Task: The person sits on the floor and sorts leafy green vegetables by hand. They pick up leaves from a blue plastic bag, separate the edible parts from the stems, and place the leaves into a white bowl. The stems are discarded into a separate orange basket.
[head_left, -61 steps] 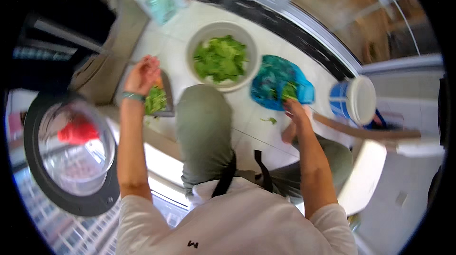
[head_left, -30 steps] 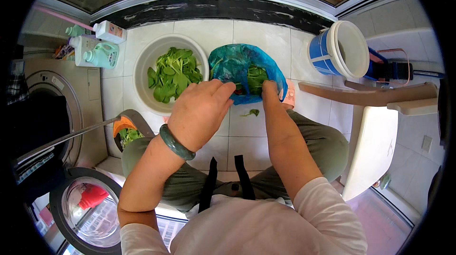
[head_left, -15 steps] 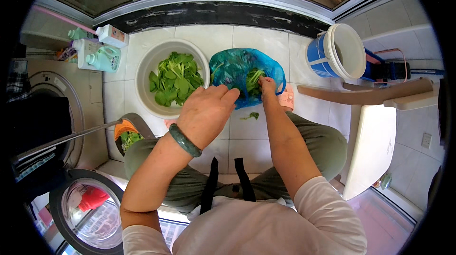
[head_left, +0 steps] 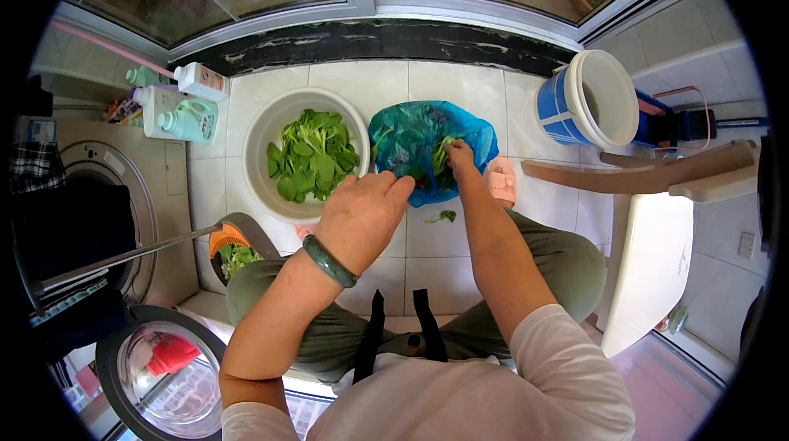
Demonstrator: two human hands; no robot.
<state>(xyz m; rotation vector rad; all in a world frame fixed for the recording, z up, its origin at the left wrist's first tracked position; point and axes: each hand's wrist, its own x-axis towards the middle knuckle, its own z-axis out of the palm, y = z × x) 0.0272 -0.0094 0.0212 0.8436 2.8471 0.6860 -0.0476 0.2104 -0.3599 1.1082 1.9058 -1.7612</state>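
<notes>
A blue translucent plastic bag [head_left: 478,124] lies on the tiles ahead of me, its mouth toward my right hand. My right hand [head_left: 462,160] reaches into that mouth, fingers closed on some leafy greens [head_left: 441,163]. At the bag's near left edge is my left hand [head_left: 367,215], with a dark green bangle on its wrist. Its fingers are curled, and the fingertips are hidden from view, so what they hold cannot be seen. To the left stands a pale round basin [head_left: 255,182] with loose leafy greens [head_left: 312,153] in it. One stray leaf [head_left: 444,217] lies below the bag.
A dustpan [head_left: 267,235] with green scraps sits beside my left knee. Detergent bottles [head_left: 191,119] and a washing machine [head_left: 174,211] with its round door [head_left: 214,334] swung out are at left. To the right are a white-and-blue bucket [head_left: 575,100] and a wooden chair-like piece [head_left: 641,180].
The whole view has shifted slightly, so the floor things appear lower in it. Both hands stay at the bag, the right one still inside its mouth with greens.
</notes>
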